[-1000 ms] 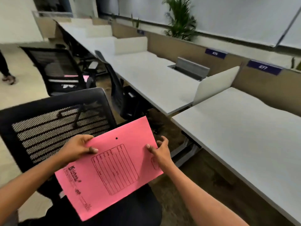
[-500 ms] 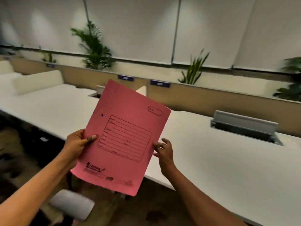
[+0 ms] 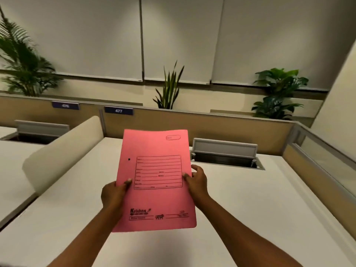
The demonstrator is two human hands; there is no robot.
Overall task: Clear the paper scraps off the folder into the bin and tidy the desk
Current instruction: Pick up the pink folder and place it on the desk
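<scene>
A pink paper folder [image 3: 156,178] with a printed black form is held upright above the white desk [image 3: 240,209]. My left hand [image 3: 113,195] grips its left edge, thumb on the front. My right hand [image 3: 196,180] grips its right edge, thumb on the front and fingers behind. No paper scraps and no bin are in view.
A cream divider panel [image 3: 63,153] stands at the desk's left side. A grey cable hatch [image 3: 225,153] is open at the back right, and another cable hatch [image 3: 38,131] on the neighbouring desk. A tan partition [image 3: 192,120] with label 477 and several potted plants stand behind.
My view has swung right from the chair and aisle to face the desk. Both hands kept hold of the folder, which now stands straight in front of me over the desk.
</scene>
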